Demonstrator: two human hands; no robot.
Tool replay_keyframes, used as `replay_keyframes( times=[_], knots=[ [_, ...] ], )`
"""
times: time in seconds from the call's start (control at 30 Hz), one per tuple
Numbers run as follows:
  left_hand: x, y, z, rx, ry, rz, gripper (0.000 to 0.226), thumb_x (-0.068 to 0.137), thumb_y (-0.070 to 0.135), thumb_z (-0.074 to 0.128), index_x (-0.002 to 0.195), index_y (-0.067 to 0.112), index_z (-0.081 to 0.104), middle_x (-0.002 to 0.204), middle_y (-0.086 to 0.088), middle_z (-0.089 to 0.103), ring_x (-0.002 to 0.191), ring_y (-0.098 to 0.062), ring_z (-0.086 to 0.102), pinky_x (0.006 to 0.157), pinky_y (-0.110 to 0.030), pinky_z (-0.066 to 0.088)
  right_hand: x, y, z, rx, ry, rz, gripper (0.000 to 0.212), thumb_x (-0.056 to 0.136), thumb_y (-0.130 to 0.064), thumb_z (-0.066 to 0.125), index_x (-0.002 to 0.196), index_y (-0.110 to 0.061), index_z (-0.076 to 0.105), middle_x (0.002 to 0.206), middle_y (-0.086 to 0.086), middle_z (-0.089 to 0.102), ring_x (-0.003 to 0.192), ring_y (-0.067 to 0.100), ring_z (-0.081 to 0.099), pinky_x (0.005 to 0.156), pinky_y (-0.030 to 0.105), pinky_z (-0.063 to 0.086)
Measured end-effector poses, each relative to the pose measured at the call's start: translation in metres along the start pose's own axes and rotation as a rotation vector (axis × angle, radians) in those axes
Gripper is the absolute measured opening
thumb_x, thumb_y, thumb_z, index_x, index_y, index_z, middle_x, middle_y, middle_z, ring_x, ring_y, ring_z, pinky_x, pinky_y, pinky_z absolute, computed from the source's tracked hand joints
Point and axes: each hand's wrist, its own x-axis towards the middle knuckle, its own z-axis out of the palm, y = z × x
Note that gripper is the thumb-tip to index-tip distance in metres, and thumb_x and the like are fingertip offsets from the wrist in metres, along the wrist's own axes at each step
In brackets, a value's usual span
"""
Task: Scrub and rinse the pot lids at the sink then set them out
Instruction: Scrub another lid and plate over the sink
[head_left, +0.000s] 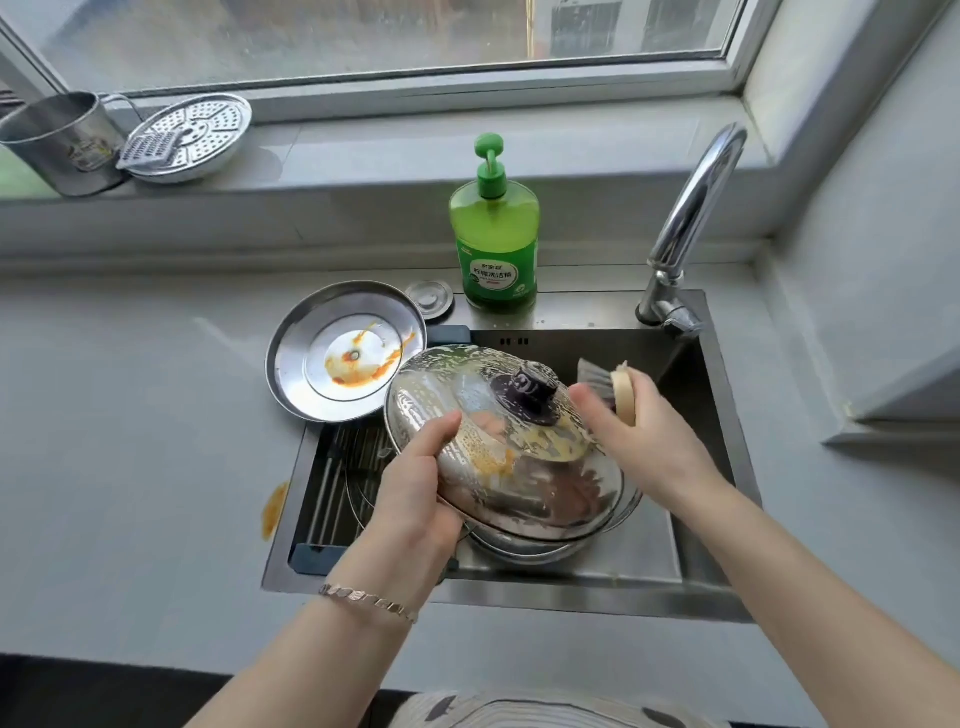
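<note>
You've got your left hand (415, 488) gripping the soapy lid (519, 467), right hand (639, 431) holding the brush (621, 392): mid-scrub, stained lid (332, 358) and rinsing left.

One wide-angle view, taken from the person's head, faces forward and steeply down. It sits close over the rectangular stainless-steel sink (571, 587), which fills the middle of the frame, set in the pale grey worktop (130, 415). Bare forearms (337, 649) enter from the bottom edge. The top edge takes in the white-framed window (415, 78) and grey stone sill (337, 150); straight lines bow towards the borders.
</note>
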Motion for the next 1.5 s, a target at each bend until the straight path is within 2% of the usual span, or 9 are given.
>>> replay_keyframes(
  times=[0.13, 0.33, 0.47, 0.67, 0.83, 1.03, 1.13, 1.27, 1.5],
  knots=[
    [-0.004, -0.001, 0.006, -0.001, 0.125, 0.090, 0.018, 0.083, 0.013, 0.060, 0.091, 0.001, 0.070, 0.087, -0.017, 0.073, 0.077, -0.028, 0.071, 0.072, -0.043, 0.058, -0.021, 0.004, 0.011, -0.327, 0.003, -0.110, 0.054, 0.096, -0.050, 0.018, 0.146, -0.030, 0.022, 0.135, 0.002, 0.044, 0.120, 0.023, 0.047, 0.090, 0.035, 0.038],
    [-0.005, -0.015, 0.014, 0.045, 0.355, 0.165, 0.023, 0.073, 0.009, 0.075, 0.092, 0.006, 0.063, 0.088, -0.015, 0.071, 0.074, -0.028, 0.069, 0.065, -0.037, 0.057, -0.050, -0.019, 0.039, -0.044, -0.009, -0.356, 0.046, 0.085, -0.047, 0.052, 0.131, -0.038, 0.049, 0.105, -0.017, 0.055, 0.088, 0.003, 0.054, 0.078, 0.030, 0.045],
    [-0.005, -0.016, 0.010, 0.036, 0.370, 0.202, 0.018, 0.074, 0.009, 0.075, 0.090, 0.009, 0.065, 0.088, -0.012, 0.072, 0.077, -0.026, 0.070, 0.064, -0.035, 0.057, -0.034, -0.007, 0.021, 0.097, -0.072, -0.088, 0.029, 0.084, -0.035, 0.061, 0.112, -0.029, 0.064, 0.097, -0.009, 0.063, 0.086, 0.010, 0.056, 0.085, 0.036, 0.046],
    [-0.004, -0.009, 0.019, 0.004, 0.354, 0.218, 0.020, 0.074, 0.008, 0.074, 0.093, 0.006, 0.067, 0.082, -0.013, 0.072, 0.070, -0.027, 0.069, 0.062, -0.037, 0.057, -0.052, -0.031, 0.036, 0.088, 0.028, -0.344, 0.055, 0.069, -0.056, 0.055, 0.122, -0.040, 0.055, 0.101, -0.024, 0.056, 0.089, -0.004, 0.054, 0.077, 0.026, 0.047],
    [-0.006, -0.005, 0.019, 0.073, 0.289, 0.330, 0.018, 0.071, 0.010, 0.078, 0.085, 0.014, 0.066, 0.076, -0.002, 0.074, 0.071, -0.018, 0.071, 0.053, -0.028, 0.056, -0.038, -0.004, 0.018, -0.055, -0.001, -0.095, 0.034, 0.082, -0.038, 0.062, 0.116, -0.032, 0.061, 0.099, -0.010, 0.057, 0.083, 0.011, 0.050, 0.081, 0.036, 0.046],
    [-0.008, 0.010, 0.023, 0.104, 0.254, 0.401, 0.016, 0.071, 0.007, 0.078, 0.080, 0.014, 0.066, 0.067, 0.000, 0.073, 0.063, -0.015, 0.071, 0.049, -0.026, 0.054, -0.043, -0.008, 0.031, 0.190, 0.032, -0.216, 0.048, 0.078, -0.037, 0.068, 0.124, -0.034, 0.058, 0.092, -0.018, 0.057, 0.067, 0.001, 0.052, 0.072, 0.027, 0.046],
    [-0.010, 0.009, 0.023, 0.122, 0.216, 0.388, 0.011, 0.073, 0.007, 0.076, 0.079, 0.011, 0.067, 0.068, -0.003, 0.073, 0.063, -0.018, 0.071, 0.048, -0.027, 0.055, -0.032, -0.009, 0.027, 0.247, 0.007, -0.131, 0.048, 0.080, -0.033, 0.068, 0.126, -0.027, 0.057, 0.104, -0.012, 0.062, 0.086, 0.004, 0.058, 0.085, 0.034, 0.048],
    [-0.011, 0.003, 0.024, 0.127, 0.197, 0.346, 0.012, 0.074, 0.006, 0.075, 0.085, 0.006, 0.071, 0.076, -0.010, 0.074, 0.069, -0.025, 0.072, 0.060, -0.038, 0.060, -0.030, -0.030, 0.027, 0.241, 0.087, -0.289, 0.053, 0.072, -0.046, 0.064, 0.123, -0.034, 0.058, 0.091, -0.015, 0.061, 0.059, -0.003, 0.047, 0.063, 0.025, 0.042],
    [-0.007, 0.006, 0.021, 0.136, 0.251, 0.396, 0.010, 0.073, 0.007, 0.076, 0.080, 0.010, 0.069, 0.076, -0.006, 0.074, 0.072, -0.022, 0.072, 0.064, -0.033, 0.059, -0.054, -0.013, 0.039, 0.222, 0.013, -0.250, 0.048, 0.077, -0.031, 0.070, 0.124, -0.029, 0.058, 0.097, -0.016, 0.059, 0.084, 0.003, 0.056, 0.083, 0.034, 0.049]
  ],
)
